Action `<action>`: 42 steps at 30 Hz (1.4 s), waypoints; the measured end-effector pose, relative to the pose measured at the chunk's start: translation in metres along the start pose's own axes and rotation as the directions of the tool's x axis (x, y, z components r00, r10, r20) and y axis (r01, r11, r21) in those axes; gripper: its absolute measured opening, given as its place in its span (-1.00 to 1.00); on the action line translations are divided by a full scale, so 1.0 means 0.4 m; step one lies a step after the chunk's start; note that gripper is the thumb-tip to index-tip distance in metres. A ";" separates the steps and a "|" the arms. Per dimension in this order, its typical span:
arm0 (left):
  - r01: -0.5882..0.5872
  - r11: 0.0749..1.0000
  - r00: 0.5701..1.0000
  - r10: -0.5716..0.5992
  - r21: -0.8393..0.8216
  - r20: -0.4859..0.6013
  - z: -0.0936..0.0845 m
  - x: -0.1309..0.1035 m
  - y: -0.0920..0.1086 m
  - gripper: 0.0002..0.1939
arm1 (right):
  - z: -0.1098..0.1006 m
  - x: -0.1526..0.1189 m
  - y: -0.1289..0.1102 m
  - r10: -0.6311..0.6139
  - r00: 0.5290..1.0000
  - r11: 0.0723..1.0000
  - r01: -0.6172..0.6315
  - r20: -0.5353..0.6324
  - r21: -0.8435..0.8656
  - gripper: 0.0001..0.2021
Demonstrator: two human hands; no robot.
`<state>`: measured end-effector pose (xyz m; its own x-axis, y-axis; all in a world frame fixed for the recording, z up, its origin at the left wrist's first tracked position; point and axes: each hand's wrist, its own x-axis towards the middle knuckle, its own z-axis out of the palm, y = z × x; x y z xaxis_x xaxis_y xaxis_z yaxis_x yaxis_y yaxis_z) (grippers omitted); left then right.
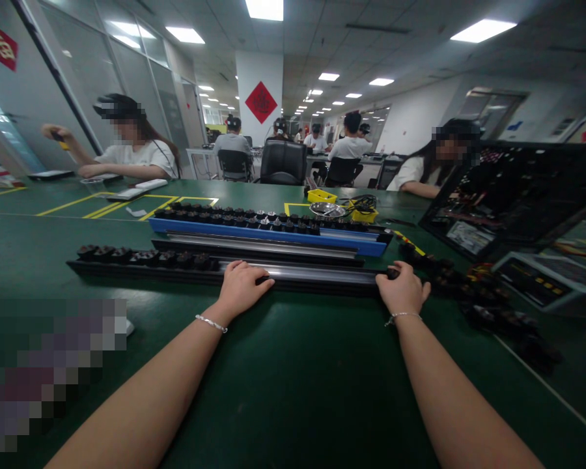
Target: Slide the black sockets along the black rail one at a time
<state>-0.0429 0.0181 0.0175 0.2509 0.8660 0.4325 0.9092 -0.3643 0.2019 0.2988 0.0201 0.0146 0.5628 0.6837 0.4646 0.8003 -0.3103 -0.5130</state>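
Black rail lying lengthwise across the green table, nearest of three: a second dark rail just behind, then a blue rail bearing rows of black parts. Left hand about midway along the near rail, fingers curled over it, thumb along the near side, little gap; a dark bit shows by the thumb, unclear whether a loose part. Right hand at the right end, fingers likewise closed on the rail, a small dark piece between thumb and forefinger. Left stretch of the channel carries a row of knobby black parts; shiny bare strip between the hands. Handling, my judgement: rail long, stiff, fairly light, its smooth channel likely slippery; parts hard, apt to slide if tipped. Best held by both side walls, level, well apart.
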 end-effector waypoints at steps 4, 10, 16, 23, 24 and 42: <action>0.002 1.000 1.000 -0.002 -0.003 0.003 -0.001 0.000 0.002 -0.70 | 0.001 0.003 0.004 0.005 1.000 1.000 -0.005 0.003 0.003 -0.57; 0.005 1.000 1.000 -0.005 -0.016 0.001 0.000 0.000 -0.001 -0.70 | 0.000 0.004 0.004 0.010 1.000 1.000 -0.010 0.007 0.006 -0.57; 0.008 1.000 1.000 -0.008 -0.012 0.011 0.000 0.000 -0.002 -0.70 | -0.003 0.006 0.005 0.022 1.000 1.000 -0.022 0.016 -0.005 -0.58; 0.006 1.000 1.000 -0.006 -0.024 0.004 0.002 0.000 -0.003 -0.71 | -0.004 0.008 0.010 0.029 1.000 0.999 -0.029 0.003 -0.019 -0.59; 0.005 1.000 1.000 -0.005 -0.026 0.003 0.003 0.000 -0.004 -0.71 | -0.004 0.009 0.011 0.027 1.000 0.999 -0.027 -0.001 -0.019 -0.59; 0.018 1.000 1.000 -0.017 -0.026 0.020 -0.004 0.000 0.003 -0.71 | -0.003 0.018 0.021 0.050 0.998 0.998 -0.051 -0.035 -0.042 -0.60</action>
<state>-0.0423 0.0170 0.0191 0.2421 0.8789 0.4109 0.9046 -0.3576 0.2320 0.3100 0.0215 0.0144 0.6089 0.6441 0.4630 0.7783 -0.3721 -0.5058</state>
